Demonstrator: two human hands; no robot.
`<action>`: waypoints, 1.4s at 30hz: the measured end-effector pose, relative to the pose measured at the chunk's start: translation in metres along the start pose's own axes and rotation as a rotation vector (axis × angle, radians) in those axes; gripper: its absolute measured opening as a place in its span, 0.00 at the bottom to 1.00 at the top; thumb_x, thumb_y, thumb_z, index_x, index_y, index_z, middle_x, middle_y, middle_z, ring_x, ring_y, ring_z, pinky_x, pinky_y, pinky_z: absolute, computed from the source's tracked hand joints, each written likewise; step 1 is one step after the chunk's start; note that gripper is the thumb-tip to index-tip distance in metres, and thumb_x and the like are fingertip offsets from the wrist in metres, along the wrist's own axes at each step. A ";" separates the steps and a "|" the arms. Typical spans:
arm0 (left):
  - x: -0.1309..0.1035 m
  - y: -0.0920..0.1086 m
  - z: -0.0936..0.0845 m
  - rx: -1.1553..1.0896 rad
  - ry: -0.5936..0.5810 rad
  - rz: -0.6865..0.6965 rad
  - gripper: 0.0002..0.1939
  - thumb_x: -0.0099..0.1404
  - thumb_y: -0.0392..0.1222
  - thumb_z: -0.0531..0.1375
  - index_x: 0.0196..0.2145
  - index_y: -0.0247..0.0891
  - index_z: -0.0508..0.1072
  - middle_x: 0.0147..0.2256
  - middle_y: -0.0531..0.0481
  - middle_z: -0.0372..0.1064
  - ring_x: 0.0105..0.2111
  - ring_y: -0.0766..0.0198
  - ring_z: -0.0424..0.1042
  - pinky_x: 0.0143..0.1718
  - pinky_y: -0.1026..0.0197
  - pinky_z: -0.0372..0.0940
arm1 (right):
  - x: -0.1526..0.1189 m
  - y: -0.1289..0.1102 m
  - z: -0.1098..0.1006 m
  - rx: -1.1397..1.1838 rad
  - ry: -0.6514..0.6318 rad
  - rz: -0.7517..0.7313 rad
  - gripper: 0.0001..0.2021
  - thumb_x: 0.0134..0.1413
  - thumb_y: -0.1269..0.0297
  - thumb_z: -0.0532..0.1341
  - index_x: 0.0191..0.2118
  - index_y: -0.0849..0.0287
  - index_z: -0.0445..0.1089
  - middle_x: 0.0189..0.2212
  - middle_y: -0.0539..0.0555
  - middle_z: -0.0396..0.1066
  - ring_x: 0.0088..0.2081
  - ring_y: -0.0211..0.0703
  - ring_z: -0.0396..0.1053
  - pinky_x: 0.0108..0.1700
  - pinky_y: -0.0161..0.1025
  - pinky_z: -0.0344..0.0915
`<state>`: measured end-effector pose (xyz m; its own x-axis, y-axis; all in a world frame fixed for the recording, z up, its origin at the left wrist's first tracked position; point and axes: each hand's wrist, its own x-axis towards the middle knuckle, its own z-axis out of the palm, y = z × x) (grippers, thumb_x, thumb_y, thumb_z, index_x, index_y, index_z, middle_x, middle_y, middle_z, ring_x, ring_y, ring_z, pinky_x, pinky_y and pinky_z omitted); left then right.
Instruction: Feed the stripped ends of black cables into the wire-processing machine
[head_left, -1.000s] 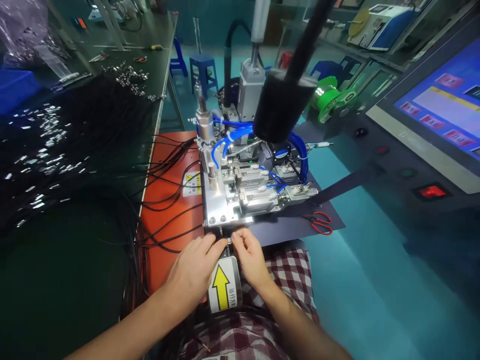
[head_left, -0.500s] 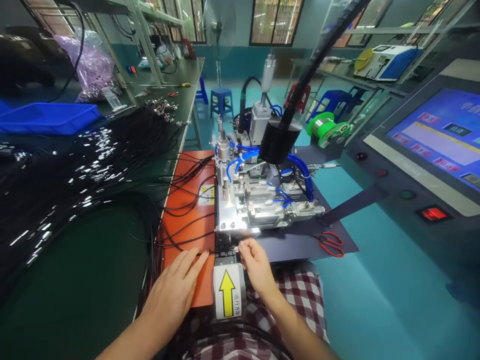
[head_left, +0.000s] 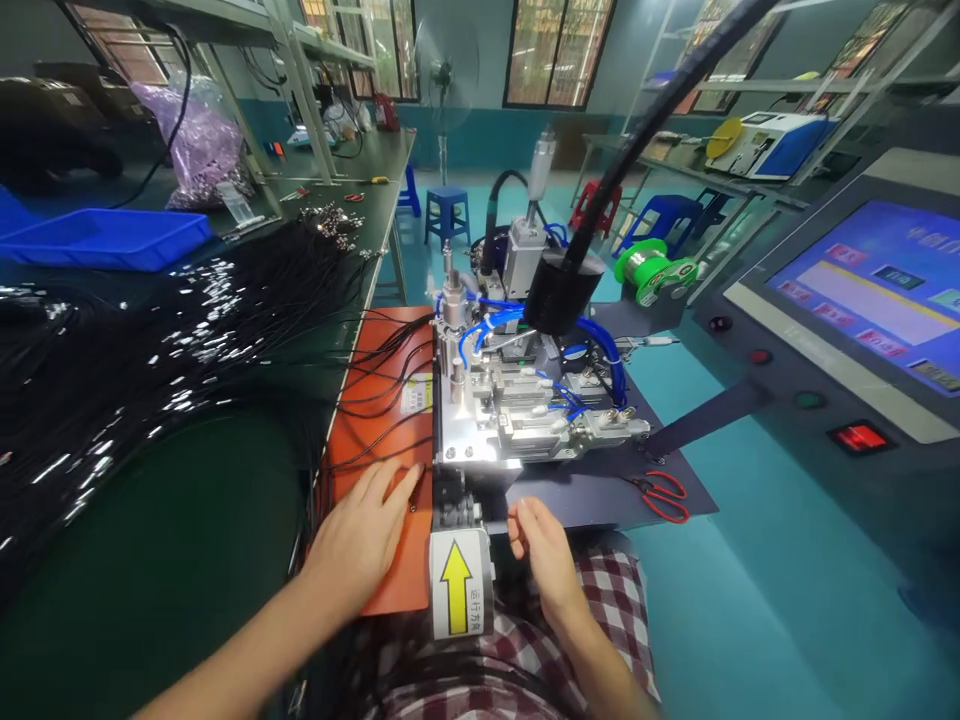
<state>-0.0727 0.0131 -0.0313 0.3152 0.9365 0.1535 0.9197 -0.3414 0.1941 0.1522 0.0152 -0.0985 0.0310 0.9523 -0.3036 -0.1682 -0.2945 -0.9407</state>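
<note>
My left hand (head_left: 365, 535) rests over the orange plate (head_left: 397, 590), its fingers spread and lying near black cables (head_left: 379, 440) that run across the plate. A small dark piece shows beside its thumb; whether the fingers touch a cable is unclear. To the right of the machine's dark feed track (head_left: 456, 505), my right hand (head_left: 546, 555) is held with curled fingers, thumb against the index finger, and nothing visible in them. Between the hands lies a guard with a yellow arrow (head_left: 455, 590). Just beyond stands the metal machine (head_left: 517, 400) with blue air tubes.
A heap of black cables (head_left: 187, 330) covers the left bench, near a blue tray (head_left: 112, 240). Red-handled scissors (head_left: 664, 497) lie on the machine base at right. A control screen (head_left: 885, 280) stands to the right, and a black lamp head (head_left: 562, 290) hangs over the machine.
My right hand has drawn back rightward from the feed track, where it was pinching at a cable end. My left hand has shifted slightly forward. The view has tilted a little.
</note>
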 end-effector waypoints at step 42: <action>0.030 0.060 -0.045 -0.940 -0.507 -0.066 0.09 0.70 0.43 0.46 0.46 0.43 0.61 0.29 0.56 0.69 0.23 0.68 0.61 0.24 0.67 0.56 | -0.039 -0.066 -0.003 -0.007 -0.229 -0.051 0.08 0.50 0.68 0.63 0.38 0.57 0.68 0.29 0.50 0.72 0.27 0.35 0.67 0.31 0.33 0.65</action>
<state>-0.0185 0.0175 0.0286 0.5310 0.8054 -0.2633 0.4569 -0.0104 0.8895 0.1653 -0.0030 -0.0246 -0.1855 0.9590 -0.2143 -0.1652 -0.2455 -0.9552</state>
